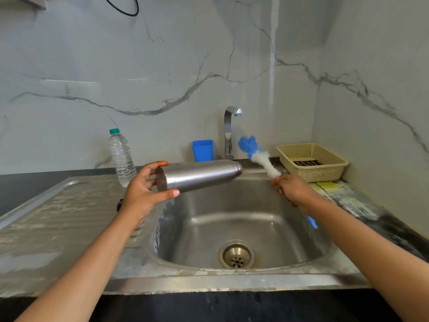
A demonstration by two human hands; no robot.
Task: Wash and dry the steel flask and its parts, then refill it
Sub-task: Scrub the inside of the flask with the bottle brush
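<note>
Head view: left hand [141, 191] grips the flask [199, 174] at its base, fingers over the top and thumb underneath. The flask lies nearly level above the sink [209, 283], uncapped mouth pointing right. Right hand [294, 190] is closed round the handle of a brush [260, 156], whose white-and-blue bristle head angles up and left, near the flask mouth but apart from it. A tap [228, 133] stands behind. A bottle [121, 159] stands on the drainboard, a blue cup [202, 149] by the tap, and a basket [313, 163] at right.
</note>
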